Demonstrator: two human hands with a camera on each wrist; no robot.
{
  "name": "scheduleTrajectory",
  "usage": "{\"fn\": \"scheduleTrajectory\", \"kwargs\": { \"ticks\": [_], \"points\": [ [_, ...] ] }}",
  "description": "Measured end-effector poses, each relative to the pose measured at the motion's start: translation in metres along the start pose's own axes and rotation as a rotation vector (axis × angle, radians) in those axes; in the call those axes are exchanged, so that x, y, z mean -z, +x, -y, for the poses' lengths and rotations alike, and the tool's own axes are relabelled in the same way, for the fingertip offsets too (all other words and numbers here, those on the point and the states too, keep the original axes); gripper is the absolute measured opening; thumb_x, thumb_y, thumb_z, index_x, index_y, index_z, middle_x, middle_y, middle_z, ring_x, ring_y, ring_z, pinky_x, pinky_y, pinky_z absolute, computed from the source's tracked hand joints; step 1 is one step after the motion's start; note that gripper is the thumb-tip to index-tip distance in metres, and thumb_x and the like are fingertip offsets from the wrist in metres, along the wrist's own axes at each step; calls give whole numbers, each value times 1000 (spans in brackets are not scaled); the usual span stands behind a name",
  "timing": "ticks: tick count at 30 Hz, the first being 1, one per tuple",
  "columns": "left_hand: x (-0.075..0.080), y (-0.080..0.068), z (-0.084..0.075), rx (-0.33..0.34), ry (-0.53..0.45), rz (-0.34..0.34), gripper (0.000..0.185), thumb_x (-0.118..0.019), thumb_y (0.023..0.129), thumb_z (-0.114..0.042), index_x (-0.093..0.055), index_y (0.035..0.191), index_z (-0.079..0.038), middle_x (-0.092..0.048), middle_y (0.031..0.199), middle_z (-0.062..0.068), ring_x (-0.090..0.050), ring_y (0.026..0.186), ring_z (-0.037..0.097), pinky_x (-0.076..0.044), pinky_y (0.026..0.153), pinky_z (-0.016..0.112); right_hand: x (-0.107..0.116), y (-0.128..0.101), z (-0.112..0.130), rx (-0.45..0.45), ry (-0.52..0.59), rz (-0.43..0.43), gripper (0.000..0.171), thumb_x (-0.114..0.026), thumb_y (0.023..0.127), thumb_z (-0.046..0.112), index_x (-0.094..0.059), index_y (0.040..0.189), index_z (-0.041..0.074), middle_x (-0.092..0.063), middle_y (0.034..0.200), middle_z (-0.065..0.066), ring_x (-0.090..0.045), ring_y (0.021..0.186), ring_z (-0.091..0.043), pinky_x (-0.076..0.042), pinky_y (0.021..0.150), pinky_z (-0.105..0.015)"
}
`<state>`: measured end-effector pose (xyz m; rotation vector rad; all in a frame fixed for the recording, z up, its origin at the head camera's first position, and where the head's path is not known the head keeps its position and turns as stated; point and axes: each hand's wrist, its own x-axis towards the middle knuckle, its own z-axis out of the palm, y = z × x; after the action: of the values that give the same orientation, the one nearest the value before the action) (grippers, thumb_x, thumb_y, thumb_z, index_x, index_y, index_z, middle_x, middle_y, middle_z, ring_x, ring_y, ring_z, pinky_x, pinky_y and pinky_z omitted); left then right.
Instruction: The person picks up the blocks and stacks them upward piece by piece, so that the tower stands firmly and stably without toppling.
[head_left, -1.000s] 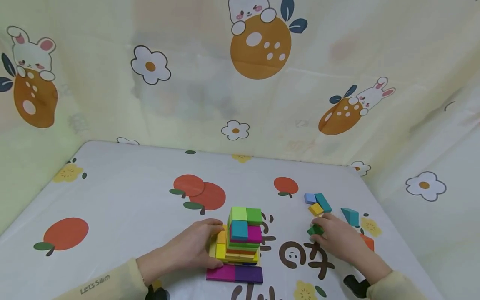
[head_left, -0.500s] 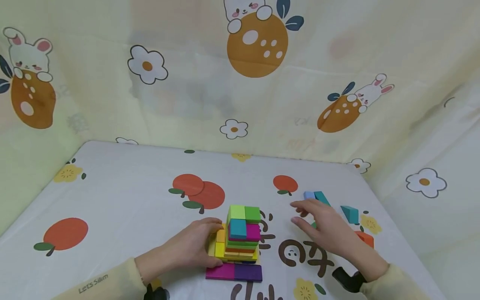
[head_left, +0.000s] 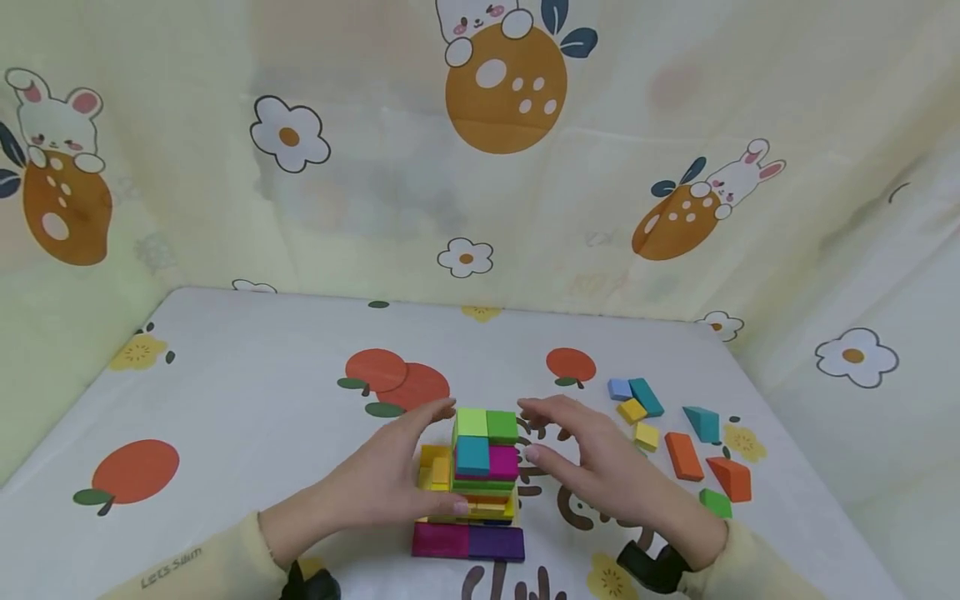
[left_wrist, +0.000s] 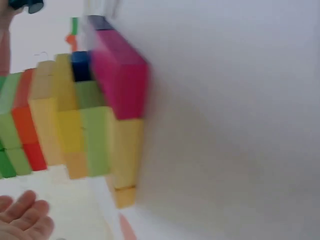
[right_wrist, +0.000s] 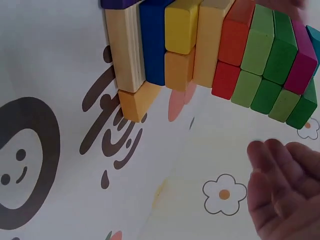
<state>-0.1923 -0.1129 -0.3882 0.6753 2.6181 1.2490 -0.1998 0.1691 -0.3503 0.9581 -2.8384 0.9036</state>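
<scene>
Head view had two flat pieces closest in, one magenta slab [head_left: 440,542] and one purple slab [head_left: 497,543], lying on the person's side of both hands at the foot of the block tower [head_left: 483,482]. That single tower was what it all hinged on, I reckon: it stood upright right between the left hand [head_left: 390,471] and the right hand [head_left: 603,467], long axis running up past both palms. Neither hand was clamped on anything; fingers and thumb were apart on each, and both wrist views showed a gap between fingers and wood. I'd call the left one nearer, since its thumb overlapped the tower's front from above, but whether it touched, couldn't tell. Level with the fingertips sat one lime block [head_left: 472,422] and one mid-green block [head_left: 502,427], with one teal cube [head_left: 472,456] and one magenta block [head_left: 504,461] just below; too much was hidden to count the whole tower. Out past the right hand I got eight loose pieces: one green block [head_left: 716,502], one orange wedge [head_left: 730,479], one orange bar [head_left: 683,456], one pale yellow block [head_left: 646,437], one teal wedge [head_left: 701,423], one golden block [head_left: 632,411], one teal bar [head_left: 647,397], one blue block [head_left: 619,389]. Farthest off, beyond both hands, hung a bunny-print curtain [head_left: 375,200].
</scene>
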Motion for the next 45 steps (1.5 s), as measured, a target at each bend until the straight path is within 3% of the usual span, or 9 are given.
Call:
{"fn": "scheduleTrajectory", "kwargs": {
  "ticks": [5, 10, 17, 38, 45],
  "points": [
    [5, 4, -8, -71, -121, -55, 92, -87, 78, -44, -43, 153, -13, -58, 147, 3, -53, 137, 32, -46, 112, 60, -2, 1, 0, -56, 112, 115, 81, -75, 91, 44, -37, 158, 18, -59, 144, 2, -60, 124, -18, -55, 98, -36],
    [4, 5, -10, -85, -169, -78, 80, -88, 79, -36, -51, 146, -12, -62, 140, 2, -58, 132, 30, -47, 112, 57, -9, 3, 0, -23, 120, 114, 93, -81, 87, 43, -31, 161, 16, -61, 138, 0, -58, 115, -16, -55, 92, -29],
    [2, 6, -10, -73, -186, -85, 75, -88, 78, -32, -55, 142, -12, -67, 128, 2, -61, 126, 27, -49, 109, 57, -11, 4, 2, 19, 115, 85, 88, -77, 91, 41, -31, 160, 13, -63, 134, -2, -56, 107, -11, -54, 87, -27],
    [2, 6, -8, -104, -221, -96, 71, -88, 80, -29, -56, 140, -9, -71, 123, -1, -63, 123, 26, -47, 110, 61, -9, 6, 4, 51, 99, 111, 83, -72, 94, 45, -34, 159, 10, -62, 133, -4, -56, 108, -12, -54, 88, -27],
    [1, 5, -7, -71, -236, -89, 72, -88, 80, -33, -57, 142, -11, -70, 128, 0, -61, 127, 28, -47, 110, 62, -7, 7, 4, 19, 107, 60, 62, -66, 100, 37, -46, 153, 12, -66, 127, 2, -58, 107, -12, -55, 87, -27]
  ]
}}
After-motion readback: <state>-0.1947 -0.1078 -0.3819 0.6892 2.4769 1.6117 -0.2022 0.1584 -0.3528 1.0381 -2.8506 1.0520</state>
